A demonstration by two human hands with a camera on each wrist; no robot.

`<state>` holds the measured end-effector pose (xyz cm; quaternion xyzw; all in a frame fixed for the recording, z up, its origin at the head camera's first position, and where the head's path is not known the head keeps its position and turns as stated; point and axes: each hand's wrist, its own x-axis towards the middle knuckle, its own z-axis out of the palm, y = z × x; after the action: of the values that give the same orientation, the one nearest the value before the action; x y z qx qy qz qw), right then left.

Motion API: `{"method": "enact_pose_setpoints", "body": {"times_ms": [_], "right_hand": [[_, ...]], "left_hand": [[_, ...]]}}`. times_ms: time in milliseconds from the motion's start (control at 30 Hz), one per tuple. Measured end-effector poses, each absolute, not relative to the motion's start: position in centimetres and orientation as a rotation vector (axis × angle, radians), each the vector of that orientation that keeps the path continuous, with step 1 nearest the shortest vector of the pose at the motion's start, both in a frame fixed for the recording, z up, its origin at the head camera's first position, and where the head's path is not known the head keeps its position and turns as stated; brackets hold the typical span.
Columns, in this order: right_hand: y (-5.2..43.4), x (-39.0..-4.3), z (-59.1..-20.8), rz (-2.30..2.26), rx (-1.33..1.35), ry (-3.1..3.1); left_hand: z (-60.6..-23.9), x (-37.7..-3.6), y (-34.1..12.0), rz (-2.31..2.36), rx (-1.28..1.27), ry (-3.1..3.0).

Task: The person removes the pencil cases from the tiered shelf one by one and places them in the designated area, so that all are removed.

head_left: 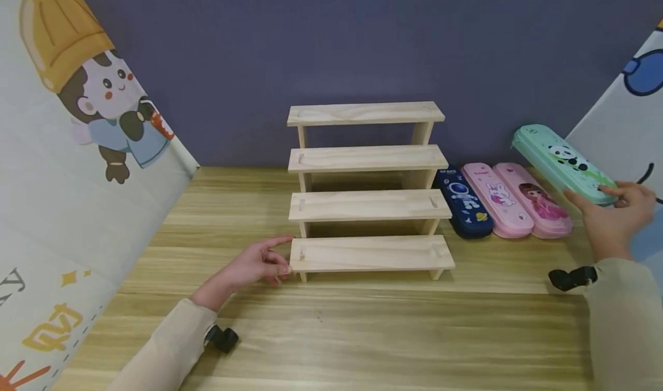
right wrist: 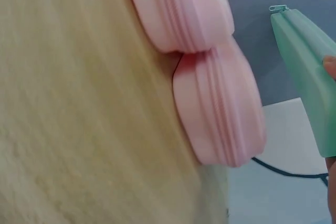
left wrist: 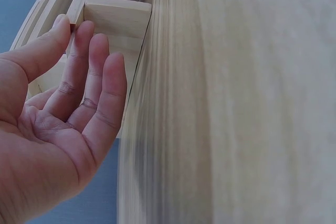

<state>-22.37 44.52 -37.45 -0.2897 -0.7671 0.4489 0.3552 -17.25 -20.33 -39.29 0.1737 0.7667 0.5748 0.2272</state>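
Observation:
A stepped wooden display shelf (head_left: 370, 255) stands mid-table in the head view. My left hand (head_left: 263, 261) is at the left end of its lowest board. In the left wrist view, that board's corner lies between the thumb (left wrist: 59, 29) and a fingertip, in a light pinch; the other fingers bend loosely beside the shelf leg (left wrist: 118, 17). My right hand (head_left: 621, 207) grips the near end of a mint-green panda pencil case (head_left: 564, 159), tilted and held above the others. The right wrist view shows this green case (right wrist: 307, 72) with only a bit of the hand.
Right of the shelf lie a navy space pencil case (head_left: 461, 204), a pink rabbit one (head_left: 498, 201) and a pink doll one (head_left: 536, 201), side by side. A dark blue wall (head_left: 362, 40) stands behind; a black cable (head_left: 646, 173) shows at far right.

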Motion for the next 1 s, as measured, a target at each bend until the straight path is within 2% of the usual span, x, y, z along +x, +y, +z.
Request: {"method": "enact_pose_setpoints", "body": {"times_ms": [367, 600, 1000], "right_hand": [[45.5, -22.2, -38.3, 1.121, -0.745, -1.919], [46.2, -21.8, -39.0, 1.129, -0.875, -1.992], [46.9, -21.5, -39.3, 1.113, -0.94, -2.056]], "left_hand": [[-39.2, -17.3, -20.3, 1.579, 0.489, 2.121], [-39.3, -17.2, -20.3, 1.576, 0.478, 2.112], [-39.2, -17.2, -20.4, 1.572, 0.475, 2.119]]}}
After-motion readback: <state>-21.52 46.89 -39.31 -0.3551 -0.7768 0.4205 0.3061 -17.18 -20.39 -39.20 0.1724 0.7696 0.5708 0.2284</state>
